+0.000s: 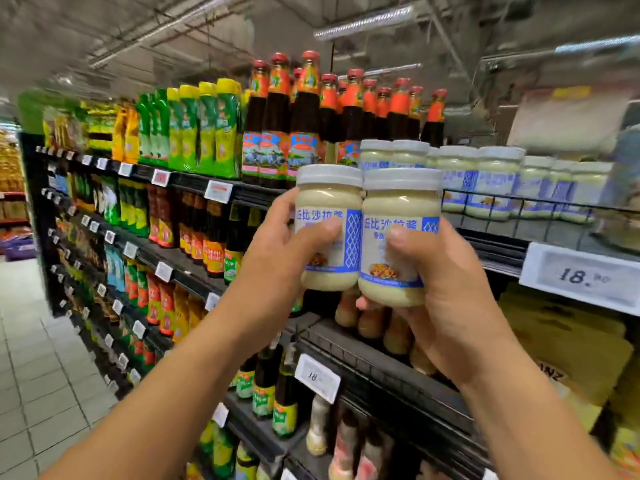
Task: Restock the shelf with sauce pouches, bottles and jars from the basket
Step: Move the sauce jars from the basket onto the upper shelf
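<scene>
- Standing upright and side by side with their sides touching, the left jar (329, 202) and the right jar (401, 206) are held up in front of the top shelf (502, 233).
- Both jars are white-lidded, filled with a pale creamy dressing and wrapped in blue-and-white labels.
- The left jar is gripped by the left hand (284, 247): the thumb is laid across the label, and the other fingers are curled round the far side, mostly hidden.
- The right jar is gripped by the right hand (443, 292): the thumb is pressed on the label, and curled fingers (363, 302) are seen under the base.
- Both jars are held at about the level of the wire rail (519, 202) that runs along the shelf front.
- A row of matching jars (491, 178) is ranged behind that rail, beyond and to the right of the held pair.
- Tall dark sauce bottles (304, 116) with red caps are stood on the same shelf to the left of the row.
- Green and yellow pouches (207, 133) are lined up further left.
- A white price tag (581, 277) reading 18 is fixed to the shelf edge at the right, below the rail.
- Lower shelves (381, 372) are stocked with more bottles, many of them blurred.
- A tiled floor (34, 375) is seen at the lower left.
</scene>
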Motion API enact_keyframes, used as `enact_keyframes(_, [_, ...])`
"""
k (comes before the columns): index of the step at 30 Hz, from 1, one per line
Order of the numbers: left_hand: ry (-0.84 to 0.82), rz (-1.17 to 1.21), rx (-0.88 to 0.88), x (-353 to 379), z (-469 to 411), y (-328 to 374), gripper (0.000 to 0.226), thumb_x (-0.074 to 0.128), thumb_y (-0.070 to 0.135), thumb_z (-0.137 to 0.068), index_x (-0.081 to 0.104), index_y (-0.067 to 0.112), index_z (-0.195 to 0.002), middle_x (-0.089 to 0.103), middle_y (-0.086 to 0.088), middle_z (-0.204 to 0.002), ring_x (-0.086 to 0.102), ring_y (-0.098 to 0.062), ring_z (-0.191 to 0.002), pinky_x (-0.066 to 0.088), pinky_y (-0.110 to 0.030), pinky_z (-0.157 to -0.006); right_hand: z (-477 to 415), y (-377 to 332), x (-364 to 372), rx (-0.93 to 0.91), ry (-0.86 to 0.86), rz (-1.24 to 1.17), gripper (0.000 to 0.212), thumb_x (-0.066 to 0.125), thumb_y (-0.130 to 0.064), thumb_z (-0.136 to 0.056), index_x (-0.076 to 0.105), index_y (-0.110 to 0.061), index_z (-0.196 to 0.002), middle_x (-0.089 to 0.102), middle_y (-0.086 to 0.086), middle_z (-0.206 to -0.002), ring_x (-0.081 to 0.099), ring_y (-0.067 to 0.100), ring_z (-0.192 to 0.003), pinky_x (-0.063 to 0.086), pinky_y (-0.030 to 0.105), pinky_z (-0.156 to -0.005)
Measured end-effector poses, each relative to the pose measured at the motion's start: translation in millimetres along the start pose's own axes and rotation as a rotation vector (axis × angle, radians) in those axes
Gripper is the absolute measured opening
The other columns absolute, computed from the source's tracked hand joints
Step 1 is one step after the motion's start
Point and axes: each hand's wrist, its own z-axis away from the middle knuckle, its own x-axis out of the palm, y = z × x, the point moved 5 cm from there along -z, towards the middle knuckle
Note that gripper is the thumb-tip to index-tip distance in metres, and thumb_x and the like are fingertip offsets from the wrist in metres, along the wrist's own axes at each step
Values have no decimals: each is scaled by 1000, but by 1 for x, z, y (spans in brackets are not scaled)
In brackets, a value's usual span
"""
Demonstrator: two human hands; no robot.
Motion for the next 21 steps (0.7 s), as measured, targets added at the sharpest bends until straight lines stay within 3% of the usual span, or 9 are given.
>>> enact_keyframes(4, [-82,62,50,-7,-41,10,46,61,18,-82,51,11,-127,74,-3,-107,71,-18,-97,56,-29,-69,-35,-18,12,-79,38,80,60,69,-32,-76,58,-3,-127,72,21,-112,71,33,-83,53,34,-55])
enact_keyframes(10, [-220,108,83,-14,-96,28,60,62,22,-83,44,8,-139,67,-15,-125,68,-27,-107,56,-34,-71,-81,-41,21,-176,115,147,64,71,-33,-78,52,-5,-133,69,20,-119,71,28,-84,54,35,-56])
enact_keyframes(13, [-252,111,90,-13,-122,33,62,72,21,-84,45,10,-138,70,-12,-119,69,-29,-108,58,-43,-79,-97,-52,19,-209,168,229,65,73,-31,-80,49,-6,-135,67,20,-123,69,28,-86,56,37,-59])
enact_keyframes(15, [-297,127,92,-8,-137,33,61,70,21,-85,44,10,-139,73,-8,-112,71,-27,-104,58,-42,-78,-102,-61,14,-225,204,289,63,73,-32,-81,50,-7,-135,68,18,-124,69,32,-94,57,41,-67])
enact_keyframes(21, [-391,156,122,17,-174,25,63,76,16,-82,44,13,-136,76,-7,-107,73,-25,-100,60,-47,-81,-108,-83,-14,-226,323,404,50,69,-32,-80,66,-5,-123,74,12,-115,71,30,-107,60,45,-83])
